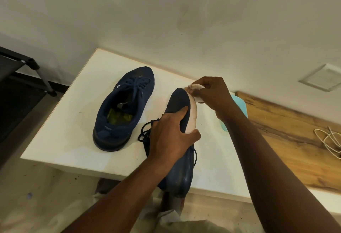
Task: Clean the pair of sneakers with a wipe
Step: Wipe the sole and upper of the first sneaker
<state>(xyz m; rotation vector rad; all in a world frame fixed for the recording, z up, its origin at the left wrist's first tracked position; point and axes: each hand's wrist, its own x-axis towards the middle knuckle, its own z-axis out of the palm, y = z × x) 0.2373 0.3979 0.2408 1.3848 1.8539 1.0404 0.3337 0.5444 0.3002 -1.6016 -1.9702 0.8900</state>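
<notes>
Two navy blue sneakers are on the white table (70,125). One sneaker (123,107) stands upright at the left, laces up, with something green inside. The other sneaker (180,114) is tipped on its side, its white sole edge facing right. My left hand (171,136) grips this tipped sneaker around its middle. My right hand (212,94) pinches a white wipe (196,89) against the white sole edge near the toe.
A light blue packet (239,107) lies on the table behind my right forearm. A wooden board (287,134) with a white cable (330,140) lies at the right. A black metal rack (22,70) stands at the left. The wall runs close behind the table.
</notes>
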